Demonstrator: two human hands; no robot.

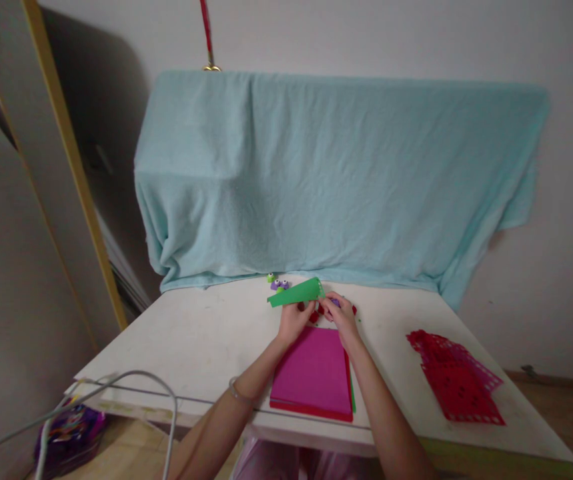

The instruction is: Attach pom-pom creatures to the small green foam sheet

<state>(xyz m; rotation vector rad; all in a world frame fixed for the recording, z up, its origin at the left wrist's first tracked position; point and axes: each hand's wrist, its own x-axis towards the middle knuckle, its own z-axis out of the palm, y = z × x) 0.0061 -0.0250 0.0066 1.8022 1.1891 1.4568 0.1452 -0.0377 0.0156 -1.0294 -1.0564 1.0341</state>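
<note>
A green sheet is held up at a slant over the table, its right end dotted with small holes. My left hand grips it from below, fingers closed on its lower edge. At the perforated end, my right hand has its fingers pinched together on the sheet's edge; its fingertips are partly hidden. Small red pieces and a purple piece lie around my right fingers. Just in front of me, between my forearms, lies a stack of magenta sheets with red and green edges showing beneath.
Several small purple and green pieces with eyes stand behind the green sheet. Punched red sheets lie in a pile at the right. A light blue cloth hangs behind the white table. A pale cable loops at the left front.
</note>
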